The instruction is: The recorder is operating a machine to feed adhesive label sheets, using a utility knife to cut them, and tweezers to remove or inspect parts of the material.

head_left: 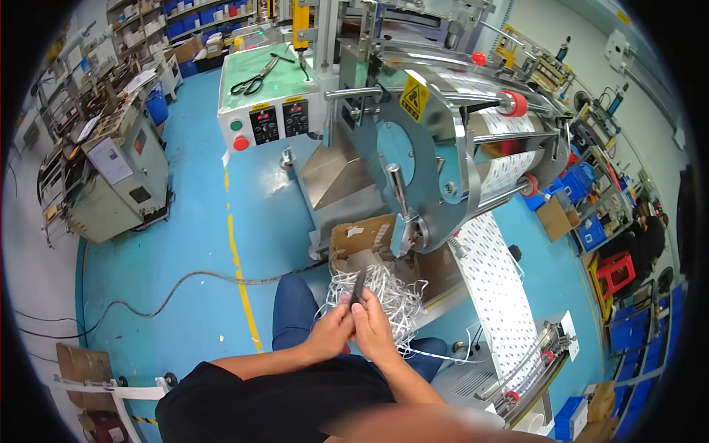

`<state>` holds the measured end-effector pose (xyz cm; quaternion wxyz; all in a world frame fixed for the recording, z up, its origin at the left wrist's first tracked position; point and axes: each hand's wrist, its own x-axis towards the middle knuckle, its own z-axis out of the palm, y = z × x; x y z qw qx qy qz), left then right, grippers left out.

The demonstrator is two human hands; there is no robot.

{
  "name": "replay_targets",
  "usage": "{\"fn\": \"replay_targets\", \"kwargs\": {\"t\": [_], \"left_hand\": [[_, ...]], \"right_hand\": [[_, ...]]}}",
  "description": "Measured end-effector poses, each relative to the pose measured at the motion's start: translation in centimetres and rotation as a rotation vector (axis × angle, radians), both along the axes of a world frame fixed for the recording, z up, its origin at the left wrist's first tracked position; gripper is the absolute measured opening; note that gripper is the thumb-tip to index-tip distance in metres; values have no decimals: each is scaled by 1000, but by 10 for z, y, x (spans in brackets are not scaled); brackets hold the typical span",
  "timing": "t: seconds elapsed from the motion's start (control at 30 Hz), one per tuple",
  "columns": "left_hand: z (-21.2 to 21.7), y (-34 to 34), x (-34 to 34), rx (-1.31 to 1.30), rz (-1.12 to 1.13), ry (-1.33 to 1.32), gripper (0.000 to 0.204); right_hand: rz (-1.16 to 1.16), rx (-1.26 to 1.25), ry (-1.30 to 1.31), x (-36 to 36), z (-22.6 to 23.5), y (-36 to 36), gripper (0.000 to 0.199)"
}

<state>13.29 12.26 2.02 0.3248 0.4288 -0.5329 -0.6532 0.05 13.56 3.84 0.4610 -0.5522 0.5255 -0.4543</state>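
Note:
My left hand (330, 330) and my right hand (374, 329) are close together in front of my body, fingers closed round a narrow, dark, flat object (359, 285). It points up and away from me. Its exact kind cannot be made out, and its lower end is hidden in my fingers. Right below and beyond my hands, a tangle of thin white strips (395, 303) fills an open cardboard box (362, 234). My knees are on either side of the strips.
A large roller machine (413, 148) stands ahead, a printed white web (498, 288) running down its right side. Scissors (255, 77) lie on the green-topped control cabinet (247, 66). A cable (185, 277) crosses the blue floor. Far right, a person (646, 236) is near a red stool (617, 272).

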Motion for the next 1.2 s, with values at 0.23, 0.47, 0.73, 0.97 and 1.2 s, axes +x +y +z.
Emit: {"fn": "replay_targets", "kwargs": {"t": [0.23, 0.47, 0.73, 0.97, 1.2], "left_hand": [[60, -212, 110, -1244, 504, -758, 27], [173, -398, 136, -843, 672, -1146, 33], [187, -442, 165, -976, 650, -1129, 48], [136, -415, 194, -1464, 729, -1100, 30], [80, -441, 296, -1470, 535, -1528, 47]], "right_hand": [[39, 60, -2, -6, 5, 20, 39], [-88, 145, -11, -40, -22, 60, 25], [-351, 193, -231, -71, -43, 108, 22], [-852, 166, -205, -104, -39, 133, 23], [-1151, -89, -312, -146, -84, 128, 18]]}}
